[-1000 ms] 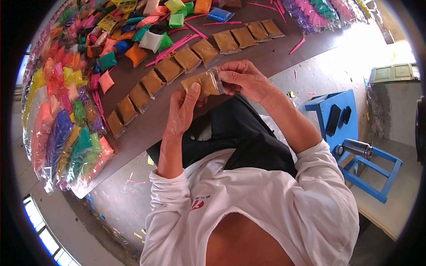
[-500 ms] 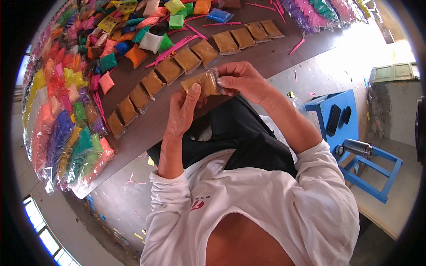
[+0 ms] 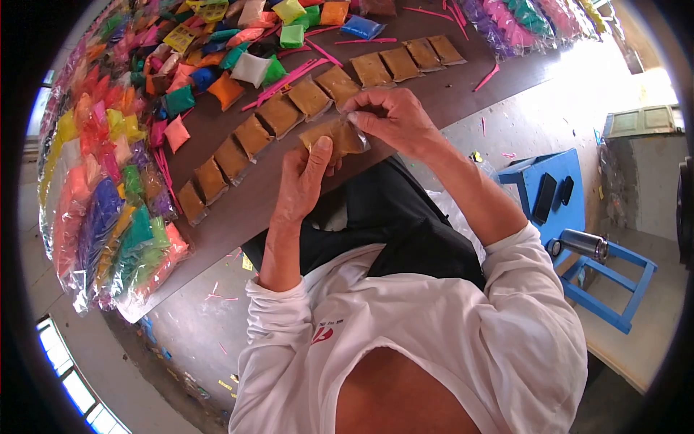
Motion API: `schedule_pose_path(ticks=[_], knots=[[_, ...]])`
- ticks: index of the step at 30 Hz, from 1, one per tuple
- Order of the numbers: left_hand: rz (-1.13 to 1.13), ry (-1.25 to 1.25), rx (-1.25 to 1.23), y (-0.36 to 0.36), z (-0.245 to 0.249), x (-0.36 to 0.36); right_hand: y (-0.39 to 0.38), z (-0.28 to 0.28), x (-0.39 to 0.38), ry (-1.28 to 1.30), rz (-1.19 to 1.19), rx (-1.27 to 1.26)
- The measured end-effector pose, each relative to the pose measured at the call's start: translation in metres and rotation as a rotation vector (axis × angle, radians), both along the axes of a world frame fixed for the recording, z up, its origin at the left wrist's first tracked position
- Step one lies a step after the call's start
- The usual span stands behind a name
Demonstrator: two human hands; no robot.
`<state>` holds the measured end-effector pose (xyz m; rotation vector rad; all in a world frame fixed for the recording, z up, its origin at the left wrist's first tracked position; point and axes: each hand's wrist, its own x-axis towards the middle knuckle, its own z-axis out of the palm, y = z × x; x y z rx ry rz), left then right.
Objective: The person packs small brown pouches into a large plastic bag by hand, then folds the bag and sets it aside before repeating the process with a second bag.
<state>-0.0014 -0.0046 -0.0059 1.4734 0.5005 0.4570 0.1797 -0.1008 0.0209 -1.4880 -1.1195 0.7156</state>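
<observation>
Between my hands, over the near table edge, is a small clear plastic packet (image 3: pixel 343 139) with brown filling. My left hand (image 3: pixel 303 173) grips its left end, thumb lying across the top and fingers beneath. The thumb and fingertips of my right hand (image 3: pixel 396 121) are pinched together at the packet's upper right corner, by its clear film edge. Just beyond my hands, a slanting row of similar brown packets (image 3: pixel 280 113) lies on the dark table (image 3: pixel 242 210).
Loose coloured packets (image 3: pixel 251 69) and pink plastic sticks (image 3: pixel 285 82) lie farther back. Large bags of bright packets fill the left side (image 3: pixel 101 210) and far right corner (image 3: pixel 510 25). At my right stands a blue stool (image 3: pixel 567 163) with dark objects on top, near a metal flask (image 3: pixel 584 244).
My right hand has shifted from gripping the packet's right end to a pinch at its upper corner, with the wrist lifted. The left hand keeps its hold, and the packet is tilted slightly differently.
</observation>
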Motion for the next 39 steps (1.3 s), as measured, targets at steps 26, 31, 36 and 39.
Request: schedule_pose_path(ticks=[26, 31, 36, 39], knots=[[-0.054, 0.011, -0.011, 0.004, 0.0, -0.004, -0.079, -0.001, 0.048, -0.474, -0.574, -0.151], [-0.04, 0.024, -0.002, -0.001, 0.004, 0.001, -0.127, 0.01, 0.079, -0.646, -0.725, -0.734], [-0.044, 0.033, 0.013, 0.0, 0.0, 0.0, -0.115, -0.013, 0.053, -0.412, -0.554, -0.119], [-0.046, 0.04, 0.013, -0.001, 0.002, 0.001, -0.08, -0.004, 0.021, -0.308, -0.421, -0.032]])
